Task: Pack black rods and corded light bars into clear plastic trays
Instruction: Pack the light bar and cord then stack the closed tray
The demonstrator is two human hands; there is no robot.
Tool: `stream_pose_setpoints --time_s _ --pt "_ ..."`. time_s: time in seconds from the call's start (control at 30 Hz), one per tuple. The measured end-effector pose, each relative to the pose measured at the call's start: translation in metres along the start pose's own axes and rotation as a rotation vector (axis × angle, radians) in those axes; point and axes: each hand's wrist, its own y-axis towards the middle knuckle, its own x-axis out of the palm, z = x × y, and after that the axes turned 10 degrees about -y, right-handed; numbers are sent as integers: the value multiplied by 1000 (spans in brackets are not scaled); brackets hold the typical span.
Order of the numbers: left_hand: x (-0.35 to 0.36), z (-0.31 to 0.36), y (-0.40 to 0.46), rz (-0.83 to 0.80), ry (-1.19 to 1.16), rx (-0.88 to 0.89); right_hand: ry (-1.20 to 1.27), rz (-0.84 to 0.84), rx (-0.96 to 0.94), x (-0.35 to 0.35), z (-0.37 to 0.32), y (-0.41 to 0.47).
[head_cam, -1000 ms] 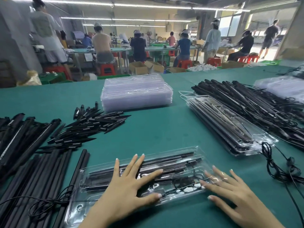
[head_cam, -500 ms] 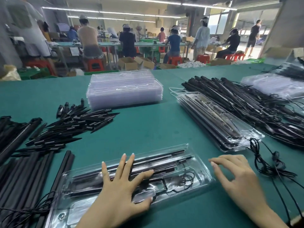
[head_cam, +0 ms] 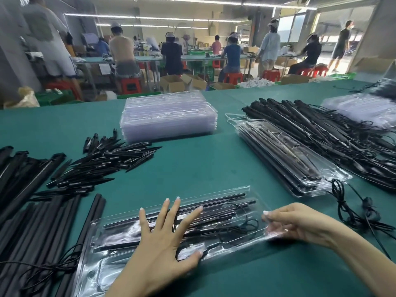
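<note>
Single head-worn wide-angle view, forward and down over the green table (head_cam: 192,168), near the worker's hands.

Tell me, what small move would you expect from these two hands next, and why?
Probably lifting the filled clear plastic tray across onto the stack of packed clear trays at the right. The left hand lies flat with spread fingers on its lid, the right hand pinches its right end, and black rods and a coiled cord already sit inside, so it looks finished.
</note>
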Motion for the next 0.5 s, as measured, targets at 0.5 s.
stream_pose_setpoints --time_s 0.5 --pt "-3 -1 -5 21 49 37 -181 2 -116 11 -10 -13"
